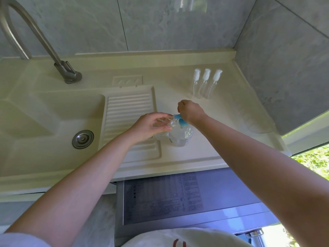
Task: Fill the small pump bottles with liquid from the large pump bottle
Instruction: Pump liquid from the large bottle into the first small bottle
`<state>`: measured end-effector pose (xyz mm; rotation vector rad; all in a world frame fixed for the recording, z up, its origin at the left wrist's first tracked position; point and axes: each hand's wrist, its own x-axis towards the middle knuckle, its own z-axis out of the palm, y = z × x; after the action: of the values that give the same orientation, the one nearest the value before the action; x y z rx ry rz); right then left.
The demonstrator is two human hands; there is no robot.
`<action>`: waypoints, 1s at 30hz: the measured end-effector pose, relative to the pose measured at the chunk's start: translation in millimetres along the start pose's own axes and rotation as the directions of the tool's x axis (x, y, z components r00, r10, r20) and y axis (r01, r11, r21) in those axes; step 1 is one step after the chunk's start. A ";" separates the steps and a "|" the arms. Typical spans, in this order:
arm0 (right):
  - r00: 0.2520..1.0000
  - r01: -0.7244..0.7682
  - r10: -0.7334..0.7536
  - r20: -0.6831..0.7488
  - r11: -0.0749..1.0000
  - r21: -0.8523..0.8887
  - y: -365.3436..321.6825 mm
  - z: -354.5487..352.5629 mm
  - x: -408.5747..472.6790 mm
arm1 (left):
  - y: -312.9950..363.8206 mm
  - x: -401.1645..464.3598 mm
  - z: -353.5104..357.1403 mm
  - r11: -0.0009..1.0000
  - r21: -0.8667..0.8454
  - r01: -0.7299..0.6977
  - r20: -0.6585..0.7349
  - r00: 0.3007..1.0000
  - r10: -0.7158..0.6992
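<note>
left hand: i hold an open small bottle at the spout.
right hand: fist presses the pump of the big bottle on the counter.
risk: mouth drifts, liquid spills.

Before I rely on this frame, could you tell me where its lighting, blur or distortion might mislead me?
Head view: wide-angle bending curves the counter edge; daylight through the window overexposes the lower right; the tiled wall shows a soft reflection; the left hand and the small bottle it holds are slightly blurred; the three small pump bottles read pale against the counter.
</note>
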<state>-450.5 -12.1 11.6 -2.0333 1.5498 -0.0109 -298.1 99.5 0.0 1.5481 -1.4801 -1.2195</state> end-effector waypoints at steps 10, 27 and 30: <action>0.990 0.112 -0.095 0.104 0.980 -0.163 -2.1 -7.7 -3.3 | 4.6 -0.5 -0.4 1.000 -0.003 0.000 -0.006 1.000 0.000; 0.992 0.083 -0.065 0.112 0.984 -0.158 -3.3 -5.3 1.2 | 2.2 -1.3 0.8 1.000 -0.015 0.005 -0.025 1.000 -0.006; 0.992 0.098 -0.081 0.093 0.978 -0.187 -2.7 -5.0 -0.7 | 2.4 -1.1 1.2 1.000 -0.031 0.003 -0.028 1.000 -0.004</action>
<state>-450.0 -13.2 17.2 -2.2206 1.4536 0.1946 -300.0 100.4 2.0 1.5420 -1.4345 -1.2127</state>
